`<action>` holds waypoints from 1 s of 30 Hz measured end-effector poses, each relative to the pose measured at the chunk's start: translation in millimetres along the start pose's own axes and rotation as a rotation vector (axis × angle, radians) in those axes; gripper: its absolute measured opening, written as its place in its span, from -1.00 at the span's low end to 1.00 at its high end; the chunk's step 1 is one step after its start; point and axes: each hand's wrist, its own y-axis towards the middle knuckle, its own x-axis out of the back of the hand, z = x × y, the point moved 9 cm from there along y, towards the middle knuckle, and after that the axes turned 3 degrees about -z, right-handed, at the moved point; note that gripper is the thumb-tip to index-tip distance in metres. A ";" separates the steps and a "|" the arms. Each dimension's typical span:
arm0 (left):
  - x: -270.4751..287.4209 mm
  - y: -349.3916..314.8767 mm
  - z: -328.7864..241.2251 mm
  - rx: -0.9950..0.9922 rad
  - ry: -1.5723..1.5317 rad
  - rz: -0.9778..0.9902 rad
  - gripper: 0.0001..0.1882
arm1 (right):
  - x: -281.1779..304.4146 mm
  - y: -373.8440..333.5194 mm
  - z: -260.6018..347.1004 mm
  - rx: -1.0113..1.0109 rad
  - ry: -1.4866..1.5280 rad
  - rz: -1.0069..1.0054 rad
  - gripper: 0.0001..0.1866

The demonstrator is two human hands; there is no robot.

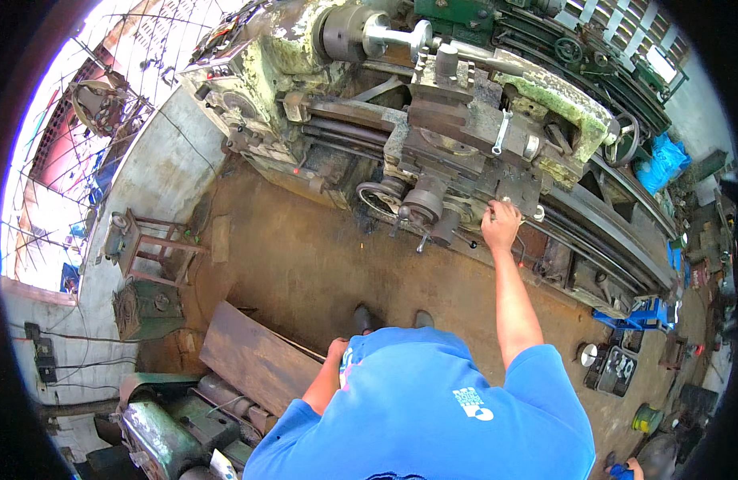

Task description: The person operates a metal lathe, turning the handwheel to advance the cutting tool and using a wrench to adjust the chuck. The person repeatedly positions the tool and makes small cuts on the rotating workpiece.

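A large worn metal lathe stands in front of me. My right hand reaches forward to the right end of its carriage. The fingers are closed at a small shiny part there, which they mostly cover. Just beyond that hand, a combination wrench lies on the carriage. A handwheel and a ball-ended lever handle are to its left. In the chuck sits a silver flanged workpiece, left of the tool post. My left hand hangs low beside my hip, its fingers too small to read.
The tailstock with its handwheel is at the right. A wooden stool and a brown board lie to my left, near a green machine. Trays of parts rest on the floor. Another person's arm shows lower right.
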 end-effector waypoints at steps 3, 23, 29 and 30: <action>0.8 -20.4 -6.6 0.082 0.064 -0.083 -0.38 | -0.3 0.3 -4.3 -0.009 0.061 0.038 -0.84; 0.5 -43.1 -33.9 -0.129 0.125 0.000 -0.46 | -17.8 -1.8 -15.6 -0.193 0.102 0.277 -0.73; 9.1 -35.7 6.8 -0.116 0.058 0.006 -0.49 | -27.8 -2.0 -11.1 -0.169 0.004 0.498 -0.58; 7.3 -31.6 19.1 -0.110 0.112 0.007 -0.48 | -28.8 -2.0 -11.9 -0.175 -0.023 0.526 -0.57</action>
